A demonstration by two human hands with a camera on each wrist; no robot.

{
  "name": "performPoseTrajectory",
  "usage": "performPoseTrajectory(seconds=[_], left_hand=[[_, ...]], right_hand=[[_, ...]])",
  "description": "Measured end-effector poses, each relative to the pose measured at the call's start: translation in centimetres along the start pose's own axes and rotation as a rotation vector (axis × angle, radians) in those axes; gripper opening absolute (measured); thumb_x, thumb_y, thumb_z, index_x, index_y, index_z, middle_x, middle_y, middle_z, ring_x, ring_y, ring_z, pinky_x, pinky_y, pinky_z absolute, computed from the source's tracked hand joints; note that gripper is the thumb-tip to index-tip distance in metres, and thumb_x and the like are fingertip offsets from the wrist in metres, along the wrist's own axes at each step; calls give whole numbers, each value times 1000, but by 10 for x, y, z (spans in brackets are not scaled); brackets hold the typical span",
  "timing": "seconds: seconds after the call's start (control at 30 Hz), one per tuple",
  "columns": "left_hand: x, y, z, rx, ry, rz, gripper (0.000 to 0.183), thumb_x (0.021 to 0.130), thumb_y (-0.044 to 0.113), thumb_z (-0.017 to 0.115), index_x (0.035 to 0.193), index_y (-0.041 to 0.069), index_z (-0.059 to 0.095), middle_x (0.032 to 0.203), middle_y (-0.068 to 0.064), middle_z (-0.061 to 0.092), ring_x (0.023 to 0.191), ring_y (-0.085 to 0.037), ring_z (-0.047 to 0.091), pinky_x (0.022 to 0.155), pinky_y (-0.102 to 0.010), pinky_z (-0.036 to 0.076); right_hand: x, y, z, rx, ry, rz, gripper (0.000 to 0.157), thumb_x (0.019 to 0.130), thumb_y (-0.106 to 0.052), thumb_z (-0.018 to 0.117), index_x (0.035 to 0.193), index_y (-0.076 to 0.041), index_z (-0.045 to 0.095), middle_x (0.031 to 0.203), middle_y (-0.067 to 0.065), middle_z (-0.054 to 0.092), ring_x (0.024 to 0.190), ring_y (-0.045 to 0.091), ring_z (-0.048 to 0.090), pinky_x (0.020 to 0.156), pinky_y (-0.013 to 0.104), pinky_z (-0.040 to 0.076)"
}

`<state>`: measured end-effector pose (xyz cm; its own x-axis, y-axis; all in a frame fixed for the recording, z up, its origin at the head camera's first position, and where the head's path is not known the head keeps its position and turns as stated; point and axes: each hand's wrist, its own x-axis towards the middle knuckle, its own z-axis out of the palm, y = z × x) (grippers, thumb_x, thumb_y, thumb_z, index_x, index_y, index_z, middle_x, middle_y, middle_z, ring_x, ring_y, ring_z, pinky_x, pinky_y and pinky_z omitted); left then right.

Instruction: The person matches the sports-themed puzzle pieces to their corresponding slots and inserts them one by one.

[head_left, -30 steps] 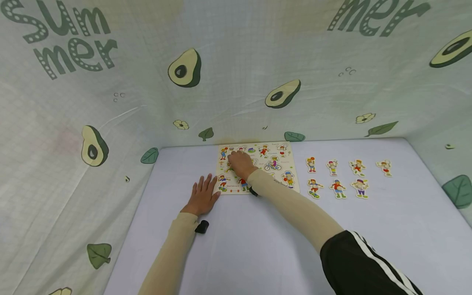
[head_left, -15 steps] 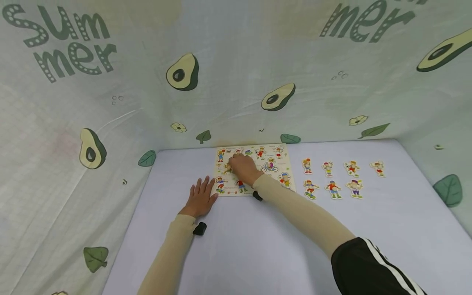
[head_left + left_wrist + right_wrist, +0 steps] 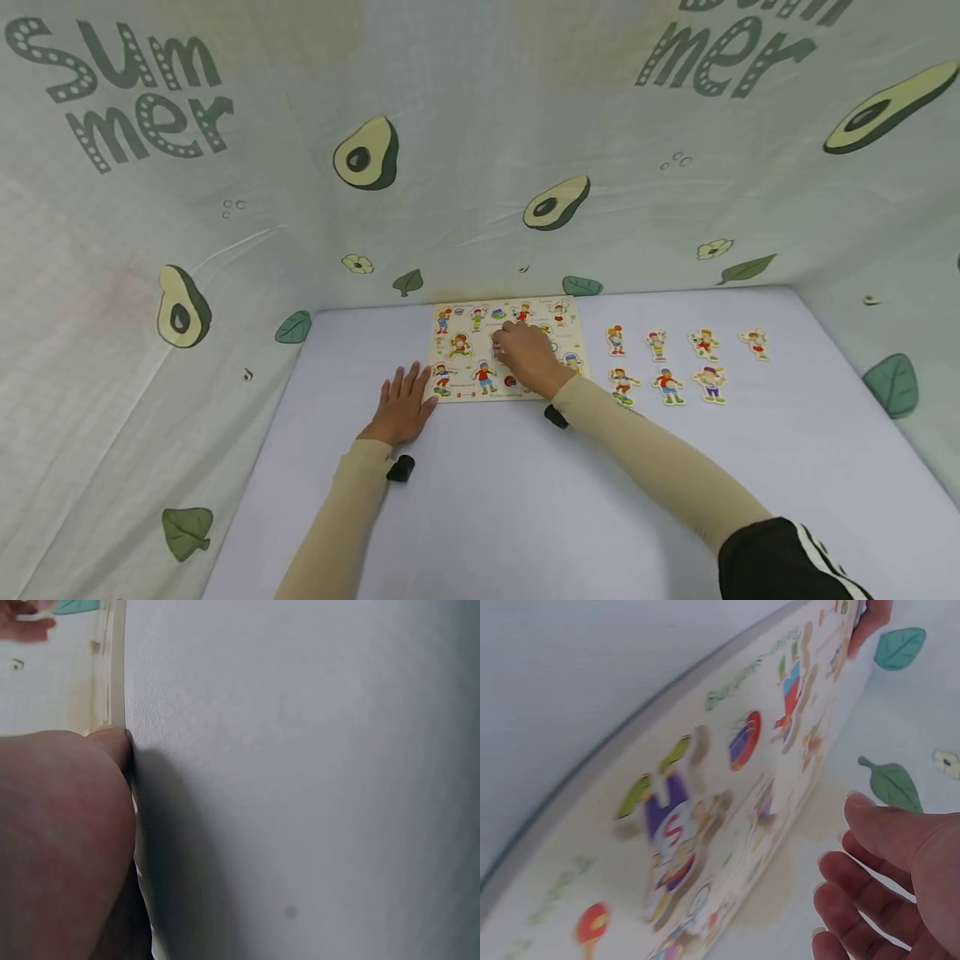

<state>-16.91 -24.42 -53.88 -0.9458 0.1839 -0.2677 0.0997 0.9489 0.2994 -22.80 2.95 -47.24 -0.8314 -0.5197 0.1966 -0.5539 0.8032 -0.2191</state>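
Head: right hand (image 3: 529,355) shifted rightward over board (image 3: 481,347), left hand (image 3: 401,408) flat; both grips released.

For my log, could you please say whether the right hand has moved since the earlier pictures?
Yes; in the head view, the right hand has moved rightward across the puzzle board.
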Motion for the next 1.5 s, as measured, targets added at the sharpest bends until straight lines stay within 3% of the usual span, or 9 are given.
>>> performPoseTrajectory(seconds=[0.33, 0.53, 1.0, 1.23, 1.5], left_hand=[[-2, 0, 0, 3, -14, 2, 70, 114, 41, 39, 171, 8, 14, 177, -20, 3, 162, -46, -5, 128, -64, 0], [-2, 3, -2, -12, 0, 10, 70, 114, 40, 40, 170, 7, 16, 177, -21, 5, 162, -47, -3, 128, -66, 1], [2, -2, 2, 7, 9, 27, 69, 115, 40, 38, 170, 7, 14, 177, -21, 4, 162, -47, -3, 128, -66, 1], [1, -1, -1, 1, 11, 25, 69, 115, 40, 38, 170, 6, 15, 177, -21, 4, 162, -48, -3, 128, -66, 1], [0, 1, -2, 1, -8, 22, 70, 114, 39, 39, 170, 6, 13, 177, -21, 2, 162, -47, -5, 128, -66, -1]], right_hand=[[-45, 24, -8, 2, 96, 44, 24, 91, -13, 85, 113, -7, 77, 110, 8, 73, 105, 29, 69, 85, 44, 58], [-67, 41, -16, -17, 138, 52, 28, 88, -13, 88, 113, -7, 78, 109, 8, 74, 98, 30, 70, 81, 44, 59], [-117, 85, -22, 31, 156, 200, 26, 87, -3, 86, 111, -1, 77, 109, 14, 73, 102, 36, 70, 85, 50, 58], [-133, 95, -22, 22, 178, 217, 29, 83, -1, 88, 109, 1, 76, 103, 14, 73, 90, 35, 68, 74, 49, 56], [-146, 103, -21, 11, 141, 226, 27, 82, -1, 88, 107, 1, 77, 102, 14, 73, 90, 36, 67, 75, 50, 56]])
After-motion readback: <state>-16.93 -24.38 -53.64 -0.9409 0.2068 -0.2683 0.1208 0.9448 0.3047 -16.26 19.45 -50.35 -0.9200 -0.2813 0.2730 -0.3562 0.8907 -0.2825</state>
